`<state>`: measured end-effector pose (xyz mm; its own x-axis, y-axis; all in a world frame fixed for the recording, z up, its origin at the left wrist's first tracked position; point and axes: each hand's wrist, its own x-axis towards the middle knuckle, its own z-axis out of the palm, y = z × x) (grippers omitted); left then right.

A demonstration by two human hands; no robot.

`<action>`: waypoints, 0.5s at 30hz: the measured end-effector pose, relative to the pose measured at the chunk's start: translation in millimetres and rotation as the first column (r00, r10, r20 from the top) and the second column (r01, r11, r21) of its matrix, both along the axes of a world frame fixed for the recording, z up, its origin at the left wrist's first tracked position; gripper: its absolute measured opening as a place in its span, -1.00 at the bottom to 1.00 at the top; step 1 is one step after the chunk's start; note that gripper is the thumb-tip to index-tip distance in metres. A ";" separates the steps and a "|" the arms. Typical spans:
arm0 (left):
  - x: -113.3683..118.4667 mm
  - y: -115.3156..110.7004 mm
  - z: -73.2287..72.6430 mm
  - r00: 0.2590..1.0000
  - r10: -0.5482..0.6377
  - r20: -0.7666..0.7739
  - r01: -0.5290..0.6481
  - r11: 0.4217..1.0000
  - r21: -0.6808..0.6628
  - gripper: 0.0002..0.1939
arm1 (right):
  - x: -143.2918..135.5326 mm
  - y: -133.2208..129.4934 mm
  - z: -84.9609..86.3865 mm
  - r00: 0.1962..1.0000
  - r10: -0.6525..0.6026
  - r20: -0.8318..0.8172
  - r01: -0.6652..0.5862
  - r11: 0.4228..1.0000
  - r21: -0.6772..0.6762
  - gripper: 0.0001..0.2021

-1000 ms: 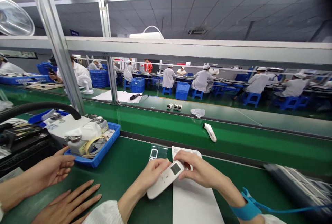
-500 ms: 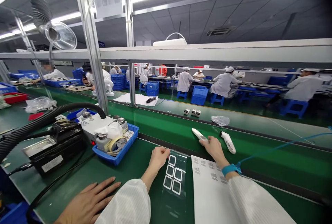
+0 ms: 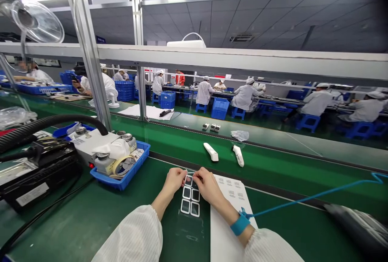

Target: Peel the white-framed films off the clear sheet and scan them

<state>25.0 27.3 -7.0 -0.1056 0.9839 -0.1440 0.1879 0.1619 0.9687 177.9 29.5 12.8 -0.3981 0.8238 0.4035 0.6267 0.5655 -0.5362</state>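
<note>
A clear film [image 3: 190, 227] with several white-rimmed square frames [image 3: 186, 206] lies on the green table before me. My left hand [image 3: 175, 182] pinches the film's top left edge. My right hand [image 3: 206, 183], with a blue wrist strap [image 3: 240, 223], has its fingers closed at the top right of the film, beside the uppermost square. Whether it grips the film or a square is too small to tell. Under my right forearm lies a white sheet [image 3: 224, 233] with small printed marks. Two white handheld devices [image 3: 211, 152] [image 3: 238, 156] rest on the green strip beyond.
To the left stand a blue tray [image 3: 121, 181] of bottles and tape, a black power unit [image 3: 39, 177] and a black hose [image 3: 75, 118]. A blue cord [image 3: 303, 199] runs right from the strap. A blurred dark object [image 3: 357, 225] is at the right edge. People in white sit farther back.
My right hand has left the white device and come back to the film's top edge. Another hand at the lower left is gone. A blurred dark object has appeared at right. The view has shifted right.
</note>
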 end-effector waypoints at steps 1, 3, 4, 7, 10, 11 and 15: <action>0.2 -0.4 -0.7 1.000 0.002 0.002 -0.002 1.000 0.004 -0.69 | -0.9 1.0 -1.4 1.000 -0.006 -0.005 0.006 1.000 0.002 -0.81; 0.8 -0.6 -2.7 1.000 0.007 0.004 -0.007 1.000 0.011 -0.69 | -1.7 3.5 -3.3 1.000 -0.013 -0.015 0.013 1.000 0.007 -0.82; 1.1 -0.5 -3.8 1.000 0.009 0.002 -0.009 1.000 0.015 -0.69 | -2.0 4.8 -3.9 1.000 -0.012 -0.019 0.012 1.000 0.008 -0.83; 1.7 0.2 -6.5 1.000 0.015 -0.009 -0.015 1.000 0.024 -0.67 | -3.1 7.5 -5.0 1.000 0.002 -0.021 -0.002 1.000 0.009 -0.83; 0.6 0.5 -7.0 0.999 0.016 -0.029 -0.015 0.999 0.037 -0.65 | -4.0 4.9 -4.4 1.000 0.018 -0.014 -0.018 1.000 0.010 -0.83; -0.2 0.5 -6.8 0.999 0.015 -0.037 -0.014 0.999 0.042 -0.65 | -3.9 1.8 -3.5 1.000 0.029 -0.008 -0.029 1.000 0.012 -0.83; -4.8 1.3 -5.8 0.998 0.008 -0.070 -0.003 0.998 0.069 -0.64 | -0.4 -18.3 4.7 0.988 0.156 0.023 -0.157 0.985 0.076 -0.83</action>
<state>20.3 28.6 -12.8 -0.1186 0.9906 -0.0680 0.2550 0.0966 0.9621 177.5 11.2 17.4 -0.5269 0.7175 0.4556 0.5358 0.6965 -0.4772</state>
